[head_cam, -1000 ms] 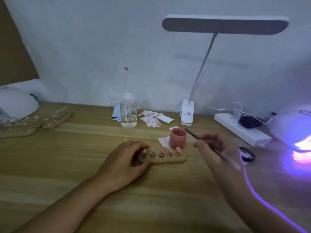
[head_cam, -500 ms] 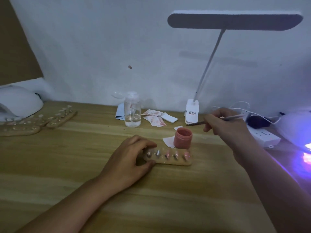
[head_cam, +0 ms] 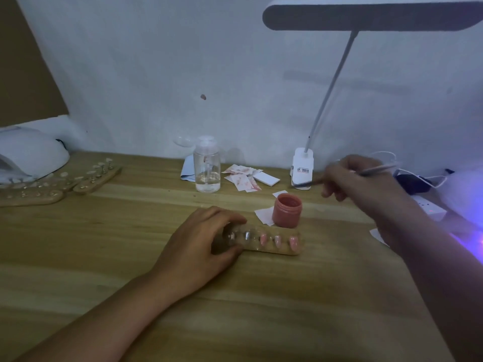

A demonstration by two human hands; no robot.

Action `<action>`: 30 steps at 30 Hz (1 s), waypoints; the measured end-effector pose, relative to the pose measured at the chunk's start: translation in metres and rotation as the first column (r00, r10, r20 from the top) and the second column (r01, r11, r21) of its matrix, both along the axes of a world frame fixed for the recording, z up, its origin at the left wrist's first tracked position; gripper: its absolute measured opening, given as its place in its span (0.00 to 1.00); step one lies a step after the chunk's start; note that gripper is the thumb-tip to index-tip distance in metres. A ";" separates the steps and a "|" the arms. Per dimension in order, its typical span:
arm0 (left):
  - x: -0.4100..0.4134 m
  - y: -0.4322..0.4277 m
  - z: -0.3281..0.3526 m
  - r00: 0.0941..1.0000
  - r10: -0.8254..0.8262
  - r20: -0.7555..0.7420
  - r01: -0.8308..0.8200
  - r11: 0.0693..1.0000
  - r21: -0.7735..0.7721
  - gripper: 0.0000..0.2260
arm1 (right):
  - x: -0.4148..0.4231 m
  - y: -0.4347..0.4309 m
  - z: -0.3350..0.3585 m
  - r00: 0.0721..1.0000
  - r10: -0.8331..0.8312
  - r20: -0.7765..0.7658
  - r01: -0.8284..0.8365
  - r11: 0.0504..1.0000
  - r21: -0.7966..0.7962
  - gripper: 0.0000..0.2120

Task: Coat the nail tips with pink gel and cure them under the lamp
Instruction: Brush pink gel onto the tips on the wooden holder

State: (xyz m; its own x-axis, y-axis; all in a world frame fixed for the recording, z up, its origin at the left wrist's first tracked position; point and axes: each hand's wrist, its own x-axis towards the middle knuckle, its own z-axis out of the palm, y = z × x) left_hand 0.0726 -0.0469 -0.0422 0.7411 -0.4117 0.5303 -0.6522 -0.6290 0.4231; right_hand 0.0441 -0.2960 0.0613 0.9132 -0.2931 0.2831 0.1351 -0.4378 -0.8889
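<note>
My left hand lies low at centre frame, fingers and thumb curled round the left end of the flat wooden holder. On it, glossy almond-shaped nail tips stand in a row. My right hand, raised at centre right, pinches the thin, blurred brush, up-frame of the round open pink gel jar.

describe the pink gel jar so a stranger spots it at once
On the wooden desk, find the nail-tip holder the left hand grips. Just behind its right end stands the pink gel jar. Unlike the clear bottle, it is squat, opaque and lidless.
</note>
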 end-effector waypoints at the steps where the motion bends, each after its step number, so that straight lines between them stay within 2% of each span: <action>1: -0.001 0.000 0.000 1.000 0.002 0.004 -0.002 1.000 0.005 0.18 | -0.004 0.003 0.006 0.998 0.011 0.064 -0.015 0.998 0.059 0.07; 3: -0.002 0.000 0.000 1.000 0.008 -0.002 -0.008 1.000 0.008 0.18 | -0.016 0.010 0.014 0.982 0.049 0.183 -0.076 0.986 0.146 0.09; 6: -0.003 0.000 0.000 1.000 0.009 -0.016 -0.009 1.000 0.009 0.18 | -0.041 0.027 -0.008 0.963 0.105 0.249 -0.148 0.976 0.159 0.07; 8: -0.003 0.001 0.000 1.000 0.006 -0.021 -0.006 1.000 0.013 0.17 | -0.056 0.038 -0.039 0.976 0.074 0.202 -0.127 0.957 0.261 0.04; 10: -0.003 0.000 0.000 1.000 0.004 -0.029 -0.003 1.000 0.020 0.16 | -0.064 0.040 -0.069 0.993 -0.016 0.118 -0.030 0.926 0.378 0.08; 12: -0.001 0.000 -0.001 0.999 0.001 -0.038 0.000 1.000 0.019 0.16 | -0.068 0.038 -0.084 0.994 -0.062 0.091 0.017 0.904 0.427 0.10; 21: 0.004 0.001 -0.002 0.998 -0.005 -0.057 0.004 1.000 -0.014 0.18 | -0.074 0.045 -0.084 0.994 0.092 0.061 -0.106 0.946 0.305 0.05; 30: 0.005 0.001 -0.004 0.999 -0.009 -0.039 0.008 1.000 -0.016 0.18 | -0.076 0.047 -0.081 0.992 0.124 0.012 -0.123 0.956 0.265 0.05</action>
State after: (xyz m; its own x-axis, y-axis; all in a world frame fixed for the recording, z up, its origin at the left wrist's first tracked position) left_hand 0.0774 -0.0460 -0.0458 0.7581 -0.4100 0.5072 -0.6401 -0.6166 0.4583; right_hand -0.0316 -0.2491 -0.0200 0.9483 -0.2416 0.2058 0.1684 -0.1667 -0.9715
